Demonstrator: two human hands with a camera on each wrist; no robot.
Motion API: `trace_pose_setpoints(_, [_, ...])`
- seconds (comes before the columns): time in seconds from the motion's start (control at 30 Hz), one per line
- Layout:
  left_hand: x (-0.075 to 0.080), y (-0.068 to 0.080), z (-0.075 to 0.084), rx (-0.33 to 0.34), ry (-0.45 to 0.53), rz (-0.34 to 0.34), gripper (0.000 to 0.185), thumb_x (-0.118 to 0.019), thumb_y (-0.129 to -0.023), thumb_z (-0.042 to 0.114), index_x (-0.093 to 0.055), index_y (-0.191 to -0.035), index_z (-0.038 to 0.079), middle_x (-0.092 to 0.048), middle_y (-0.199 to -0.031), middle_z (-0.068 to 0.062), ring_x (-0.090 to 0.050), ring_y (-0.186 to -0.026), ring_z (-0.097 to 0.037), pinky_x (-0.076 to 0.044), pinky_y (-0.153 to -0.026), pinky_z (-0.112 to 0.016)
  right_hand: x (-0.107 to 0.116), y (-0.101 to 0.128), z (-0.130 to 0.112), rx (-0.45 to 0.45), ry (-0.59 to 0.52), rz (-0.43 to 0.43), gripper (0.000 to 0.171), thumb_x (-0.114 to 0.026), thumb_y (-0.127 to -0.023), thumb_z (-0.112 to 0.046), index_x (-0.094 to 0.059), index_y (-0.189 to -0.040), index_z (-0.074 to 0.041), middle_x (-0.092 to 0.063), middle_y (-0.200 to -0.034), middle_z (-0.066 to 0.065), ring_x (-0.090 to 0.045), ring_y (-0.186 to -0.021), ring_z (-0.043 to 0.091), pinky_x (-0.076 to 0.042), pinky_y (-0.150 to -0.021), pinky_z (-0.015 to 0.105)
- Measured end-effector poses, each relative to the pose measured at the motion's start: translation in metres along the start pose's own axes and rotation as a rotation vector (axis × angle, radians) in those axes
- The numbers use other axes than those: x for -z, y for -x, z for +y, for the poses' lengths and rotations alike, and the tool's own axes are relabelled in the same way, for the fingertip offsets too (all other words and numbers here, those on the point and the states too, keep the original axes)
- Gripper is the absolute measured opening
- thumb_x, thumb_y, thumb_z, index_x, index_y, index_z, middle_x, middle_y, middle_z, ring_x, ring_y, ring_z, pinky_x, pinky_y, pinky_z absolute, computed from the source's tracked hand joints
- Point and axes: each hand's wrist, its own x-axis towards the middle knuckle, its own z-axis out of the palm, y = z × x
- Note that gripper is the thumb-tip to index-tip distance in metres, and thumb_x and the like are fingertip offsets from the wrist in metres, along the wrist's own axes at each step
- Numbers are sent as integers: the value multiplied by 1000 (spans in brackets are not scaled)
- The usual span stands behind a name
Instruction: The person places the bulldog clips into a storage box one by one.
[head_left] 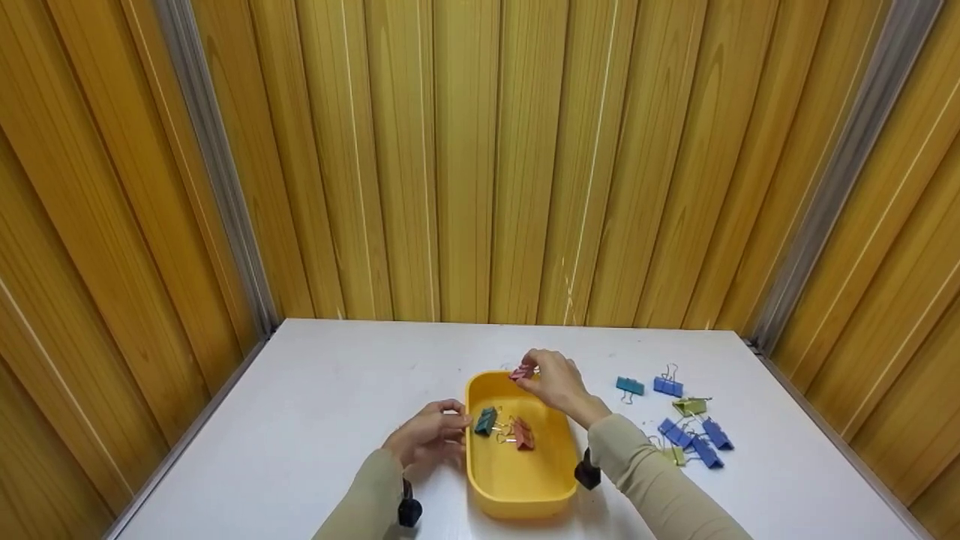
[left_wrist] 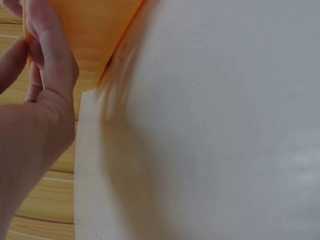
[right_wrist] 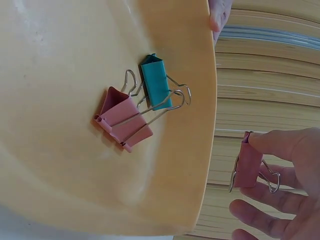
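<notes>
A yellow plastic bin (head_left: pixel 517 480) stands on the white table, its long side running away from me. At its left wall, my left hand (head_left: pixel 431 431) holds the rim between thumb and fingers; the left wrist view shows this hand (left_wrist: pixel 52 75) along the bin's outer side. Over the bin's far end, my right hand (head_left: pixel 559 382) pinches a pink binder clip (right_wrist: pixel 248 162) between thumb and fingers, its wire handles sticking out. Inside the bin lie a teal binder clip (right_wrist: pixel 156 84) and another pink binder clip (right_wrist: pixel 125 120), close together with their wire handles overlapping.
Right of the bin, several binder clips lie loose on the table (head_left: pixel 337 420): a teal one (head_left: pixel 630 385), blue ones (head_left: pixel 667 386) and yellow-green ones (head_left: pixel 690 406). Wood-patterned panels (head_left: pixel 465 165) enclose the table at the back and sides.
</notes>
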Motion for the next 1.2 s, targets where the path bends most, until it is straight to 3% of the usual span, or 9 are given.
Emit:
trace_pose_setpoints(0.23, [-3,-1,0,-15,8,-32,9,-60,-92,11,-52,-97,10,-64,-80,-6,-62,-68,-14,-57,-60,-26,-7,3,2,8,-8,-5,23,-76,-82,-25,-68,-96,-9,-69,-92,5,-58,-85,23,-49,-77,42])
trace_pose_setpoints(0.4, [-2,-1,0,-9,2,-29,10,-60,-92,11,-52,-98,10,-64,-82,-6,-63,-69,-14,-57,-61,-26,-6,6,5,-39,-49,-25,25,-70,-88,-28,-66,-105,-9,-68,-105,10,-57,-94,26,-49,-84,45])
trace_pose_setpoints(0.6, [0,1,1,-6,0,-21,16,-61,-92,12,-51,-103,8,-65,-87,-8,-63,-71,-15,-57,-62,-26,9,9,21,-98,-93,25,26,-66,-91,-29,-66,-107,-9,-67,-110,11,-59,-100,28,-51,-91,46])
trace_pose_setpoints(0.77, [1,2,3,11,-16,-6,21,-62,-92,14,-51,-108,7,-65,-89,-7,-63,-73,-16,-58,-65,-27,29,14,52,-107,-76,104,27,-68,-90,-27,-67,-104,-5,-67,-107,15,-60,-101,33,-51,-90,49])
trace_pose_setpoints(0.9, [-1,1,4,14,-20,-14,16,-61,-92,14,-52,-105,9,-66,-89,-7,-63,-73,-15,-58,-66,-27,47,22,87,-122,1,148,28,-68,-89,-26,-67,-102,-1,-68,-104,19,-60,-101,37,-49,-88,53])
trace_pose_setpoints(1.03, [-1,1,3,13,-16,-19,14,-61,-92,12,-52,-103,9,-66,-84,-5,-62,-71,-15,-58,-63,-25,64,32,123,-159,96,125,31,-66,-89,-24,-68,-102,4,-68,-103,23,-60,-100,41,-48,-87,57])
trace_pose_setpoints(1.2, [-1,-1,2,15,-20,-13,16,-61,-92,12,-51,-103,8,-65,-82,-5,-61,-69,-14,-57,-61,-24,82,49,162,-269,168,27,34,-64,-90,-25,-66,-104,7,-66,-102,25,-60,-95,40,-46,-81,56])
